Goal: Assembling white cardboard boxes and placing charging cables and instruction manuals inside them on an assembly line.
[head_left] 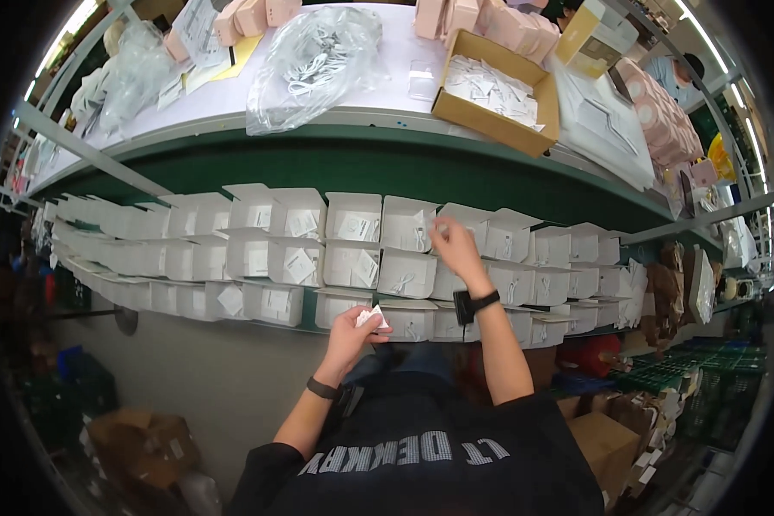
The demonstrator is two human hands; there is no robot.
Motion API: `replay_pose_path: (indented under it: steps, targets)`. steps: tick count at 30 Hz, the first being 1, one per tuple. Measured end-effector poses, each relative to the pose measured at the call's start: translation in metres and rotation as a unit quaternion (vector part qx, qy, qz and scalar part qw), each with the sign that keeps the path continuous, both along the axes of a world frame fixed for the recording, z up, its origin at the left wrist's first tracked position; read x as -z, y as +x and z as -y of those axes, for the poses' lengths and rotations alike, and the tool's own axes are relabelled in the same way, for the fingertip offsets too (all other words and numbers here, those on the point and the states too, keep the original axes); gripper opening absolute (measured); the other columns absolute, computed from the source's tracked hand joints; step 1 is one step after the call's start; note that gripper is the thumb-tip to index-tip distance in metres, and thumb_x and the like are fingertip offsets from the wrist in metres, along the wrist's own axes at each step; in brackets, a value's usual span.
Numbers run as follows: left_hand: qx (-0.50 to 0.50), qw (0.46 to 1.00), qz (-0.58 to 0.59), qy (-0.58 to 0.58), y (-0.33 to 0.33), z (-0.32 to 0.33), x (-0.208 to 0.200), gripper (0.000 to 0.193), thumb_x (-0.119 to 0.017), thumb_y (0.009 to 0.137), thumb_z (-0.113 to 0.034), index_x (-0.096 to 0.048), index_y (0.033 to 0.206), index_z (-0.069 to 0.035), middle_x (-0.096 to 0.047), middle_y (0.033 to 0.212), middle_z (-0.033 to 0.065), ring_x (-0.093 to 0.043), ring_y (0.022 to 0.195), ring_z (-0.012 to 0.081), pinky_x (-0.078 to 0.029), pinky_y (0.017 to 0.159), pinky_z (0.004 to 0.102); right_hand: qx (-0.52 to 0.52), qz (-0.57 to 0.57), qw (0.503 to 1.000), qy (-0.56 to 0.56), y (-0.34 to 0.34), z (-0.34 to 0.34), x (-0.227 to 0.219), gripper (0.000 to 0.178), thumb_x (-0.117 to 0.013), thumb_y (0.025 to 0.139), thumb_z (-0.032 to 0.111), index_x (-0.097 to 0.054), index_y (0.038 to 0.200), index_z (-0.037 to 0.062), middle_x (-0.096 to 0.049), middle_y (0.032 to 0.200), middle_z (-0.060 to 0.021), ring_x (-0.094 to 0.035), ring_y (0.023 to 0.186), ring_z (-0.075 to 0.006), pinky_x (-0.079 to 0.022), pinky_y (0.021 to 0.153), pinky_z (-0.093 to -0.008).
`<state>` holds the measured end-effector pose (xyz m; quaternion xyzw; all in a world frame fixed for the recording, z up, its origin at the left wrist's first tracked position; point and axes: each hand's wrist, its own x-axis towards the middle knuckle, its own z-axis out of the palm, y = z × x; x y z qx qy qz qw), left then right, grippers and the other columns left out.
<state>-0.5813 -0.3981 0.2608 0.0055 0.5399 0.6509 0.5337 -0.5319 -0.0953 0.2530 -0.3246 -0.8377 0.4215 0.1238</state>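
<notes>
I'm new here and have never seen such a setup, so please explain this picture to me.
There is no machine: a person works with two bare hands. The single picture comes from a wide fisheye camera on the person's head, looking down, so straight edges bend near its rim. Its left is the person's left. Nearer than the white worktable stand rows of open white boxes; cables lie in some, papers in others. The left hand, by the nearest row, holds small white pieces in its fingers. The right hand is at the back row; whether its fingers hold anything, I cannot tell. On the worktable are a clear plastic bag of cables, a cardboard box of white slips and some pink packages.
</notes>
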Motion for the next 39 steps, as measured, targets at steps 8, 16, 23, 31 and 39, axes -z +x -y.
replay_pose_path:
  steps: [8, 16, 23, 31, 39]
  targets:
    - [0.069, 0.997, 0.036, -0.014, 0.008, -0.002, 0.012, 0.020, -0.063, 0.107, -0.017, -0.065, 0.114, 0.002, -0.074, 0.098, 0.0119, -0.077, 0.085, 0.0221, -0.065, 0.070, 0.0316, -0.129, 0.004, 0.911, -0.392, 0.077, 0.129, -0.021, 0.018, -0.071, 0.099, 0.016, -0.067, 0.106, -0.0009, -0.067, 0.076, -0.0024, -0.059, 0.060, -0.0065, -0.047, 0.049, -0.0251]
    - [0.070, 0.996, 0.051, 0.000, 0.011, -0.009, 0.024, 0.025, -0.060, 0.109, -0.020, -0.065, 0.116, 0.003, -0.073, 0.105, 0.0135, -0.076, 0.091, 0.0219, -0.065, 0.080, 0.0326, 0.006, 0.004, 0.917, -0.400, 0.068, 0.099, 0.015, 0.015, -0.064, 0.103, 0.012, -0.067, 0.098, -0.0022, -0.066, 0.072, -0.0044, -0.061, 0.054, -0.0093, -0.048, 0.044, -0.0268]
    - [0.012, 0.999, 0.041, -0.007, 0.008, -0.019, 0.031, 0.032, -0.057, 0.110, -0.021, -0.063, 0.128, 0.005, -0.072, 0.114, 0.0162, -0.075, 0.099, 0.0234, -0.063, 0.087, 0.0351, -0.014, 0.010, 0.927, -0.374, 0.054, 0.088, 0.014, 0.017, -0.061, 0.105, 0.013, -0.066, 0.101, -0.0031, -0.067, 0.073, -0.0055, -0.061, 0.053, -0.0104, -0.049, 0.044, -0.0273]
    - [-0.058, 0.993, 0.102, 0.015, 0.003, -0.017, 0.040, 0.034, -0.055, 0.111, -0.020, -0.060, 0.133, 0.005, -0.071, 0.119, 0.0180, -0.073, 0.107, 0.0275, -0.062, 0.094, 0.0389, 0.087, -0.054, 0.944, -0.314, 0.059, 0.065, 0.026, 0.016, -0.064, 0.104, 0.013, -0.067, 0.099, -0.0023, -0.066, 0.073, -0.0054, -0.058, 0.051, -0.0090, -0.047, 0.043, -0.0260]
    - [-0.016, 0.997, 0.059, -0.051, -0.005, 0.019, 0.042, 0.032, -0.057, 0.109, -0.017, -0.062, 0.130, 0.007, -0.073, 0.118, 0.0167, -0.075, 0.104, 0.0258, -0.064, 0.089, 0.0363, -0.022, 0.054, 0.907, -0.417, 0.115, 0.092, 0.023, 0.015, -0.067, 0.102, 0.013, -0.068, 0.102, -0.0026, -0.067, 0.074, -0.0036, -0.060, 0.054, -0.0085, -0.048, 0.044, -0.0252]
